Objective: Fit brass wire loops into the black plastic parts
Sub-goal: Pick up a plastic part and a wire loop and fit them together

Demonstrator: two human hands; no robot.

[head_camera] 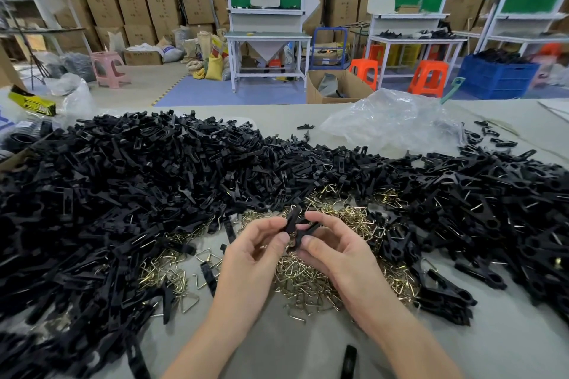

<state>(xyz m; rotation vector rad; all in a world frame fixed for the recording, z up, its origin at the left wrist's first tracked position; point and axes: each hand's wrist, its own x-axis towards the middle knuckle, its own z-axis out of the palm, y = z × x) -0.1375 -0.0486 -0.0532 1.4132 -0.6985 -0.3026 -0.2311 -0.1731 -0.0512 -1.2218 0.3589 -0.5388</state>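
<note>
Above the middle of the table my left hand (257, 251) and my right hand (334, 248) together hold a black plastic clip (296, 228) made of two crossed halves. My left thumb and fingers pinch one half, my right thumb and fingers pinch the other. A bit of brass wire shows at the clip's lower end between my thumbs. Beneath my hands lies a heap of brass wire loops (308, 280), triangular in shape. A big pile of loose black plastic parts (129, 194) covers the table on the left and behind.
More black clips (498, 212), some with wire showing, are heaped on the right. A crumpled clear plastic bag (391, 123) lies at the back right. One black part (348, 361) sits at the near edge. Beyond the table stand benches, stools and cartons.
</note>
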